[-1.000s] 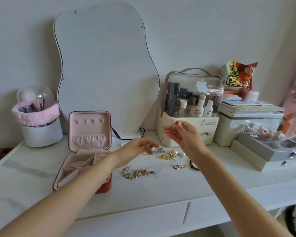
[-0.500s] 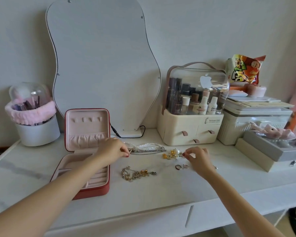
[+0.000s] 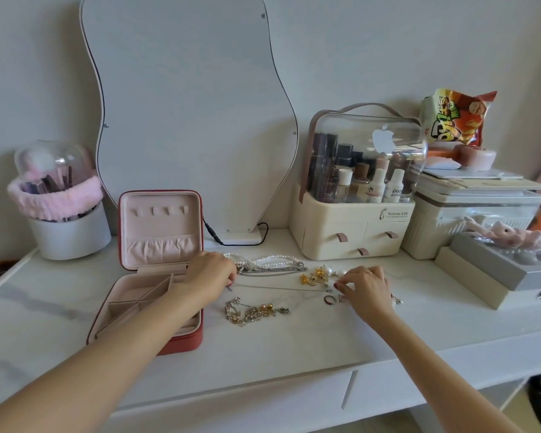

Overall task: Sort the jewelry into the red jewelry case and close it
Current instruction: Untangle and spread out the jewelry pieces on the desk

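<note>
Your left hand and right hand each pinched one end of one thin chain, beside one open red jewelry case

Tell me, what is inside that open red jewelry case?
The red jewelry case shows bare pink dividers and, in its lid, small hooks above a gathered pocket. The left forearm covers its right side, so anything there stays unseen.

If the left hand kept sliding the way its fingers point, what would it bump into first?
Probably the silver chain, bunched with the pearl necklace just past the left hand. Its fingertips pinch a thin chain; depth is hard to judge.
</note>
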